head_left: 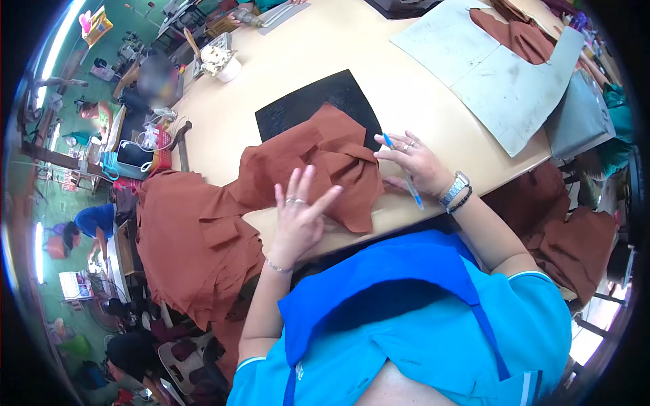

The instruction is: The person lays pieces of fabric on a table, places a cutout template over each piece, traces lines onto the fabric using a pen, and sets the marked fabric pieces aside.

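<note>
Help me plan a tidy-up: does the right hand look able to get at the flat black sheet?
Probably yes. The flat black sheet has a bare edge close to the right hand, though brown fabric pieces cover its near part and a blue-and-white pen in that hand may hamper its grip.

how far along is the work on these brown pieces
The brown pieces look already cut: many separate edges show. In hand, the right hand holds a pen, while the left hand is open beside them. Sorting or neat stacking seems left, since they lie rumpled; whether any are marked, I can't tell.
</note>
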Motion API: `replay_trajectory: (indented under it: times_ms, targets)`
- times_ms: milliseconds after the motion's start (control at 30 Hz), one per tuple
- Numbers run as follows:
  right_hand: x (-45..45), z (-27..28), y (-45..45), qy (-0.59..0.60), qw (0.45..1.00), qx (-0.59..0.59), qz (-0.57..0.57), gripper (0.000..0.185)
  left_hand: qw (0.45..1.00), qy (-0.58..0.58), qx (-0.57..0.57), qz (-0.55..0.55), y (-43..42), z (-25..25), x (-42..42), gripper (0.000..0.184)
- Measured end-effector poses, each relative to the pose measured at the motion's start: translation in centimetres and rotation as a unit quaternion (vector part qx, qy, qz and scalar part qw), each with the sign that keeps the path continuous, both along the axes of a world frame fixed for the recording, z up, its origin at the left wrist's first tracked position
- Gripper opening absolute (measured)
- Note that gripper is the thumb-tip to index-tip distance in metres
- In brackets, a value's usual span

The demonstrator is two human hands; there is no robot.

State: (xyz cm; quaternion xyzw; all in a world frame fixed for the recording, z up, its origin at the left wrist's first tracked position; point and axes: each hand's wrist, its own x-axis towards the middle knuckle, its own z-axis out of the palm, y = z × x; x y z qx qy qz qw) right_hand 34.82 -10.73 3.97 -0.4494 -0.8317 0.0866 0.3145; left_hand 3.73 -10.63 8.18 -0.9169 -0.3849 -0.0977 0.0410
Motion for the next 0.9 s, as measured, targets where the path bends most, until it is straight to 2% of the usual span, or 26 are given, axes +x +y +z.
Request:
replay_trajectory:
  times_ms: [100,133,233,267,367,400,600,700,833,900]
  targets:
    - [-0.7,0.7,-0.2,-0.017,1.000,0.016,0.006,0.054,0.993,0.015,-0.075,-0.094,1.4,-0.2,1.3,0.039]
    - [-1.1,1.3,-0.5,-0.013,1.000,0.026,0.010,0.055,0.991,-0.037,-0.069,-0.105,1.8,0.5,2.0,0.021]
    - [-2.1,4.9,-1.9,-0.027,0.998,-0.012,0.052,0.053,0.984,-0.116,-0.028,-0.133,3.7,1.1,3.2,0.013]
    - [-2.7,6.1,-2.1,-0.008,0.999,0.022,0.044,0.042,0.975,-0.183,0.021,-0.128,4.3,1.8,4.5,0.014]
    - [-3.1,7.5,-1.7,0.004,0.998,0.061,0.007,0.019,0.976,-0.180,-0.007,-0.121,4.0,5.0,5.1,0.014]
    - [-3.0,8.6,-1.3,0.038,0.992,0.121,-0.026,0.011,0.971,-0.203,0.000,-0.128,3.9,6.1,5.1,0.016]
    - [1.0,17.0,-1.4,-0.041,0.986,0.161,-0.002,0.019,0.986,-0.161,-0.009,-0.028,1.9,12.8,1.6,0.017]
    - [1.4,20.3,-2.6,-0.069,0.982,0.178,0.016,0.018,0.983,-0.177,0.048,-0.007,0.3,15.3,0.6,0.015]
    - [1.8,23.4,-4.0,-0.059,0.980,0.188,0.022,0.017,0.983,-0.090,0.142,0.068,-1.1,17.8,-1.4,0.008]
    - [2.1,24.5,-4.6,-0.053,0.983,0.176,0.017,0.015,0.980,-0.098,0.156,0.079,-1.5,18.5,-2.2,0.007]
